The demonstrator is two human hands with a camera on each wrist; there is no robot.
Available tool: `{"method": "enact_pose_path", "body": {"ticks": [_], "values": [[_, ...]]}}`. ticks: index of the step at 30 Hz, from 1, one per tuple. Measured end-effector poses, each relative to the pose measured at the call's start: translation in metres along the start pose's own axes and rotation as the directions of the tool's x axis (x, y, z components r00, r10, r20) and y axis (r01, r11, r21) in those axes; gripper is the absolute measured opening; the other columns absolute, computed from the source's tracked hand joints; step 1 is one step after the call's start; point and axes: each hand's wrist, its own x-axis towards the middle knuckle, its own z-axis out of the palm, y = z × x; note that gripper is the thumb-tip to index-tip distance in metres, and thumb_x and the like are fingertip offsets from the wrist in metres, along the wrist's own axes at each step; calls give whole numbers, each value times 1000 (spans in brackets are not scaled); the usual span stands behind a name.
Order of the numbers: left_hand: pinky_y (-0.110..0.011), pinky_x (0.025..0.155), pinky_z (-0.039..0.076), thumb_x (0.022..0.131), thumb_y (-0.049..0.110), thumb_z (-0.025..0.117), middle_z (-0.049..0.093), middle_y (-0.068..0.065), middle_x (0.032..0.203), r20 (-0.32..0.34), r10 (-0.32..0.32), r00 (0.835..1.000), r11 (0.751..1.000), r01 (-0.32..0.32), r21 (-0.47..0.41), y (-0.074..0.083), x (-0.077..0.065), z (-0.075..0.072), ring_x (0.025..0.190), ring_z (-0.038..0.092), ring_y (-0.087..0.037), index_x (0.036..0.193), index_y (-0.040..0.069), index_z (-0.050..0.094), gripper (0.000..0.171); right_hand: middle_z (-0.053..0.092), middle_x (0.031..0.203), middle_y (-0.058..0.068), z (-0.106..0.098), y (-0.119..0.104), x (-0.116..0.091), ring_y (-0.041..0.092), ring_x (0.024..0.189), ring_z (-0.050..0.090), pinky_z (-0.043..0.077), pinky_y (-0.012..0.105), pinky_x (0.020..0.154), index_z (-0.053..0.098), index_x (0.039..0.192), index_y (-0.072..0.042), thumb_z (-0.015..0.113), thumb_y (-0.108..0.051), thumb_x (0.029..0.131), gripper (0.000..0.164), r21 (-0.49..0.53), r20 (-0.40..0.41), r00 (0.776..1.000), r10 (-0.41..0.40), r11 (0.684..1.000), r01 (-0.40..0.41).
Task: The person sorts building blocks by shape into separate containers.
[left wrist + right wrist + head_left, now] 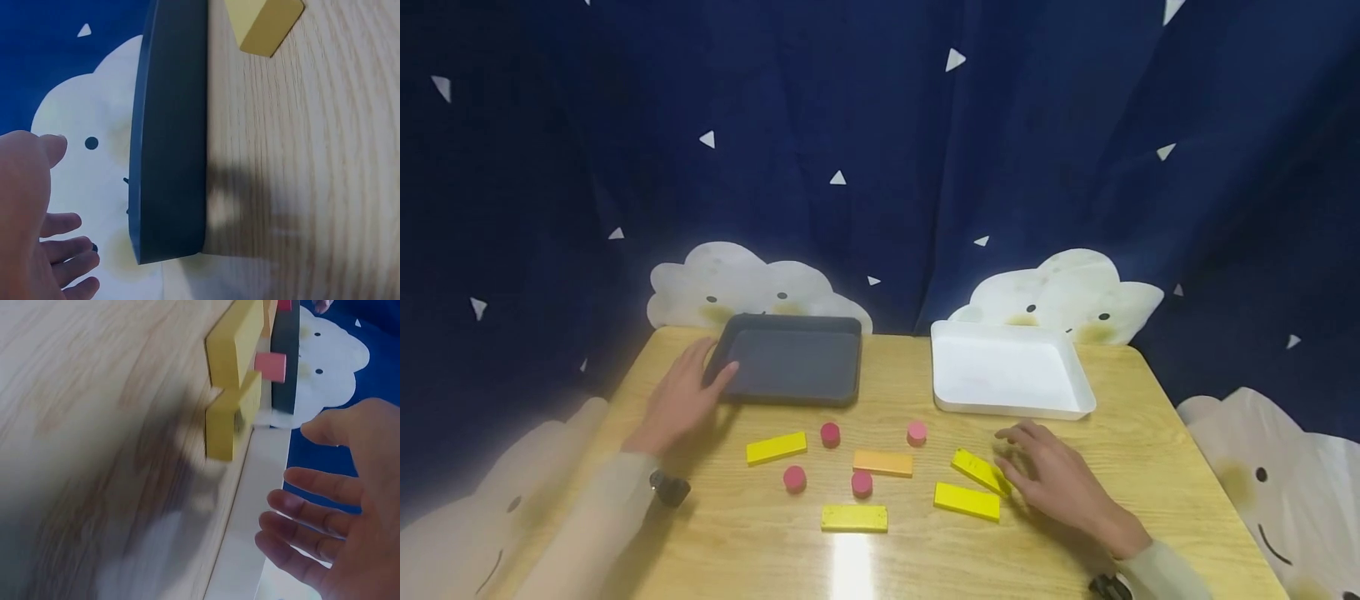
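My left hand (681, 398) hovers at the left end of a dark grey tray (793, 402), fingers loosely spread and thumb over its edge. In the left wrist view that hand holds nothing; whether it touches the tray I cannot tell. Over the table's right side, my right hand (1060, 479) has relaxed fingers and nothing in them. Nearest to it lie a slanted yellow block (977, 469) and another yellow block (967, 502). The right wrist view shows both blocks beyond the fingertips (284, 500).
A white tray (1013, 410) stands back right. Between the hands lie a left yellow block (776, 448), a front yellow block (853, 518), an orange block (883, 463), a pink cylinder (917, 432) and three red cylinders (830, 434). Behind hangs a dark blue curtain (880, 167).
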Motion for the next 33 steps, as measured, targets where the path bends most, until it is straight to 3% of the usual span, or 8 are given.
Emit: {"method": "enact_pose_path", "body": {"ticks": [6, 14, 24, 33], "values": [[-71, 126, 20, 110, 62, 46, 19, -27, 175, 16, -17, 1000, 1000, 17, -8, -3, 7, 7, 159, 21, -52, 169, 0, 23, 89, 67, 104, -1, 9, -6, 6, 12, 83, 57, 50, 26, 65, 76, 118, -11, 84, -26, 93, 30, -43, 5, 1000, 1, 999, -1], [-73, 127, 16, 108, 65, 49, 6, -27, 177, 40, -12, 999, 1000, 12, 11, -6, 16, 15, 160, 13, -54, 171, 2, 17, 94, 64, 105, 0, 18, -13, 12, 12, 87, 54, 49, 31, 66, 74, 121, -12, 85, -30, 88, 39, -71, 19, 1000, -19, 997, 21], [-71, 128, 12, 108, 66, 47, -3, -28, 177, 77, -19, 997, 1000, 19, 13, -12, 20, 26, 160, 9, -55, 170, -3, 13, 99, 60, 99, -4, 33, -15, 15, 9, 82, 50, 46, 24, 61, 74, 120, -14, 84, -33, 89, 37, -94, 67, 997, -48, 994, 54], [-68, 130, 11, 108, 66, 46, 1, -31, 176, 129, -7, 992, 1000, 5, 18, -14, 22, 29, 161, 8, -53, 170, -4, 5, 102, 60, 100, -3, 39, -12, 16, 9, 82, 49, 45, 23, 61, 76, 119, -16, 85, -33, 89, 35, -110, 81, 994, -74, 990, 83]]}}
